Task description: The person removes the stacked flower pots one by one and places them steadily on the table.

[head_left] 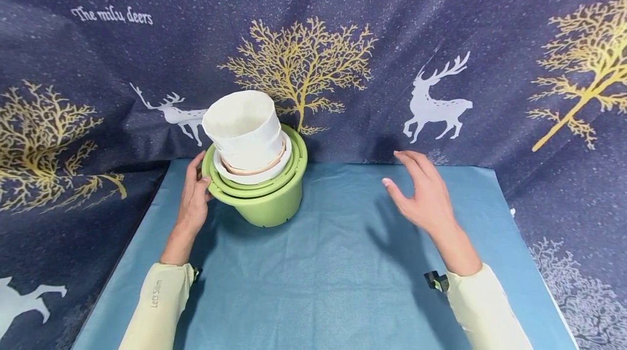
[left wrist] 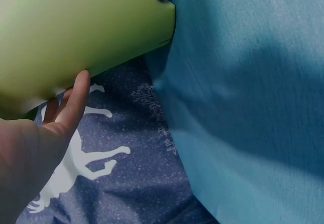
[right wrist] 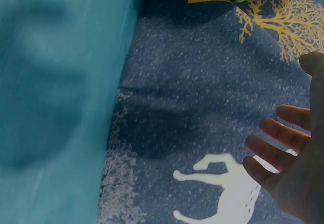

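We see a green pot (head_left: pixel 266 192) standing toward the back left of the tabletop (head_left: pixel 338 279), close to the hanging backdrop (head_left: pixel 367 40), and it leans: its base sits on the blue cloth while its mouth tips up and to our left, so its axis runs slanted rather than plumb. Nested inside it we make out a second green rim, then a white pot (head_left: pixel 254 167), and on top a tall white cylinder (head_left: pixel 243 128) with a tan band at its foot, all tilted the same way. Our left hand (head_left: pixel 194 197) is the near one: it lies just to the left of the stack, thumb and fingers touching the outer green rim, fingers fairly straight rather than wrapped round it, so we read it as steadying the rim and not clamping it. The left wrist view agrees, with a fingertip against the green wall (left wrist: pixel 86 37). Our right hand (head_left: pixel 421 192) is well apart, off to the right of the stack above the bare cloth, palm turned toward the pots, fingers spread and loose, holding nothing; the stack lies to its left and slightly farther back. Both forearms reach in from the near edge in pale sleeves (head_left: pixel 161 301).
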Tool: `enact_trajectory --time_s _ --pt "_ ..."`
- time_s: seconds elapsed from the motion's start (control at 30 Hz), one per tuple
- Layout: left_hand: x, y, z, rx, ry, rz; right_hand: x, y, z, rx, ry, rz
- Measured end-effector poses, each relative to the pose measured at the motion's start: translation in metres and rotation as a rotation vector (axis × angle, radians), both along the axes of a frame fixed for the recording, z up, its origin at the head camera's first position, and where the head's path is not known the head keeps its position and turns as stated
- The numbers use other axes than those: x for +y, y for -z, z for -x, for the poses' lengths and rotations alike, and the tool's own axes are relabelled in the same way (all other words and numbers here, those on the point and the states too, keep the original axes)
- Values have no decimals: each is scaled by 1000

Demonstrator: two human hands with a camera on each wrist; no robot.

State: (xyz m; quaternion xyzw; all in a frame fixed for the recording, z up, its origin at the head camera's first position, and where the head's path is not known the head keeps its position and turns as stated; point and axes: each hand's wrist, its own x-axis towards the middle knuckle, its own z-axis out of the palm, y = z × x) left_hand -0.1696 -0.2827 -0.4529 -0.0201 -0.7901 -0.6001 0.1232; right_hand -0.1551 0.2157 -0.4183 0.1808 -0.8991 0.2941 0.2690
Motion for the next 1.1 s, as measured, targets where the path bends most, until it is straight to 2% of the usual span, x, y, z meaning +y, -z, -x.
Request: enact_trajectory --time_s 0.4,0.67,0.93,1.1 --pt "2 0 1 -2 20 -20 -21 -8 7 34 -57 17" --pt "2 1 1 -18 2 17 -33 -16 11 59 -106 28" --pt "-1 7 3 63 31 35 -44 -22 15 64 -123 27" --pt "-2 8 4 79 36 23 -51 -26 17 70 -150 18"
